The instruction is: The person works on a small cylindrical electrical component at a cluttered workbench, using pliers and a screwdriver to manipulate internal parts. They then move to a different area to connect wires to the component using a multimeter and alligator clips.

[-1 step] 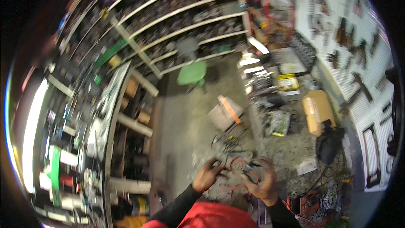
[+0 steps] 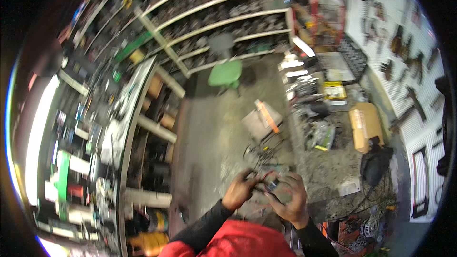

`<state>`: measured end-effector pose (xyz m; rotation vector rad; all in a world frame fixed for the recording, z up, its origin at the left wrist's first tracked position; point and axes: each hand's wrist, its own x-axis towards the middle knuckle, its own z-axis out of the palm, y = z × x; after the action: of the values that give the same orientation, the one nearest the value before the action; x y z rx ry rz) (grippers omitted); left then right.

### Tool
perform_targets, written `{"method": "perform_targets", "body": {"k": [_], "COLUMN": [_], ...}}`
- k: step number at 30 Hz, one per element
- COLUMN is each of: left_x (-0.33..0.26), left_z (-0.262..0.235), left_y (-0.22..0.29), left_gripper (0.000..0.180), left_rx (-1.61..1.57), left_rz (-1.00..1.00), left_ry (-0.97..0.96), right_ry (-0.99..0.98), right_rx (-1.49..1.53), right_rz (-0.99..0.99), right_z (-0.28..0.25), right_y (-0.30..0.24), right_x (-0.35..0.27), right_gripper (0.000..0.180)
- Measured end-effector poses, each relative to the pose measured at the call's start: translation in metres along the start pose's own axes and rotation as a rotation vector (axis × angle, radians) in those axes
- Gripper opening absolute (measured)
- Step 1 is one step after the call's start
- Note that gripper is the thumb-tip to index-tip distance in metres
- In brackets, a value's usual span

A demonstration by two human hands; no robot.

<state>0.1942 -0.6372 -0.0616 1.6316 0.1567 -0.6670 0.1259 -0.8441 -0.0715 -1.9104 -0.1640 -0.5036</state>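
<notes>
A person is standing in a cluttered workshop, looking down at both hands, which are meeting just above a red garment at the bottom of the view.

On the far left, a long white shelving unit crowded with small parts and containers (image 2: 126, 128) is running along the wall. Further in, a bare grey concrete floor (image 2: 214, 128) is stretching away toward a green round-seated stool (image 2: 225, 73).

The left hand (image 2: 239, 191), coming out of a black sleeve, is curling its fingers around one end of a small dark metal and plastic part with thin wires (image 2: 267, 184). The right hand (image 2: 288, 200) is cupping the same part from the other side, thumb and fingers pinching it. The part is sitting between the two hands, in the air in front of the body; it is blurred and its exact shape cannot be made out.

It is looking small, light and stiff, with loose wires that could snag or pull free, so gripping the solid body rather than the leads seems safest.

To the right, a messy workbench strewn with tools and scraps (image 2: 323, 162) is holding a tan cardboard box (image 2: 365, 124). Beyond it, a white pegboard wall hung with hand tools (image 2: 404, 66) is closing the scene.
</notes>
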Motion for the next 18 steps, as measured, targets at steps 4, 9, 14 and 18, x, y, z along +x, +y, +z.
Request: {"method": "perform_targets", "body": {"k": [4,9,14,18], "left_x": [-0.052,-0.109,-0.171,-0.221], "left_z": [-0.057,-0.206,-0.332,-0.414], "left_y": [0.032,0.01,-0.045,-0.074], "left_gripper": [0.022,0.017,0.014,0.012], "left_rx": [-0.508,-0.56,-0.547,-0.466], "left_rz": [0.247,0.519,0.677,0.739], "left_ry": [0.098,0.188,0.423,0.659], "right_ry": [-0.144,-0.397,-0.762,-0.896], "right_rx": [0.029,0.298,0.136,0.099], "right_rz": [-0.308,-0.268,-0.364,-0.452], "right_z": [0.1,0.213,0.339,0.437], "right_y": [-0.073,-0.152,-0.236,-0.293], "right_x": [0.034,0.069,0.069,0.06], "right_gripper": [0.058,0.038,0.025,0.023]}}
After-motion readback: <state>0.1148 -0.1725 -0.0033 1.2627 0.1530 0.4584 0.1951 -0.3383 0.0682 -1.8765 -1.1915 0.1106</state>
